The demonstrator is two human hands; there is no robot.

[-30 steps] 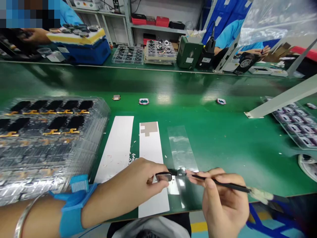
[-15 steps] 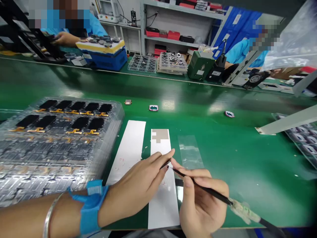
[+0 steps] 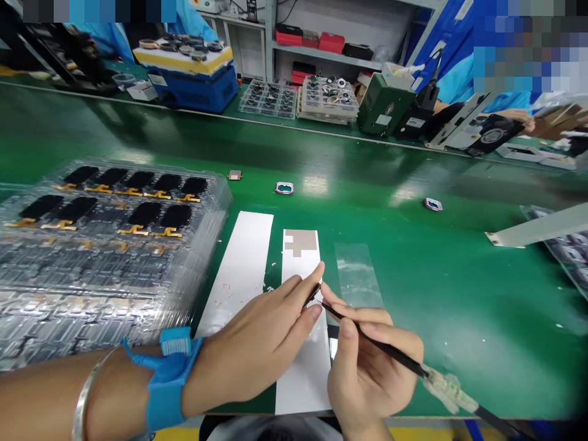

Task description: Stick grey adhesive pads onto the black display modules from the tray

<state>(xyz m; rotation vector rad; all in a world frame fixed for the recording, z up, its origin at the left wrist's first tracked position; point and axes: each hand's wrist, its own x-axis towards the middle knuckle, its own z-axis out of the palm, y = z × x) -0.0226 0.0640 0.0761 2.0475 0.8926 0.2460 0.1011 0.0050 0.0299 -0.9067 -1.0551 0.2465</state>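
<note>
1. Left hand (image 3: 257, 349) is closed in a firm pinch, thumb and fingers meeting on a thin dark sliver (image 3: 312, 296). From my head camera it shows nearly edge-on, so I cannot tell what part it is.
2. Right hand (image 3: 367, 367) grips a slim black pick (image 3: 381, 346) like a pen, with its fine tip just beside the sliver. The rear of the shaft is bound in a lumpy wrap of clear tape (image 3: 448, 392).
3. Both hands sit close together above a white paper strip (image 3: 307, 367) on the glossy green bench mat (image 3: 459, 294). The sliver is held up between the fingers and seems to rest on nothing.
4. For work this fine, I'd judge it best to keep the hands braced close, as they are now, and bring the tip in at a shallow angle. Small, slow strokes should be safer, with the pinch kept even so the thin part neither bends nor slips.
5. Farther along that strip lies a matte tan sheet (image 3: 301, 242) with notched cut-outs. To its left is a second white strip (image 3: 236, 269), and to its right a shiny clear film strip (image 3: 357, 275).
6. Stacked clear blister trays (image 3: 114, 275) on the left hold black panels with gold flex tails. A blue wrist strap (image 3: 168, 380) and a metal bangle (image 3: 87, 392) circle the left arm.
</note>
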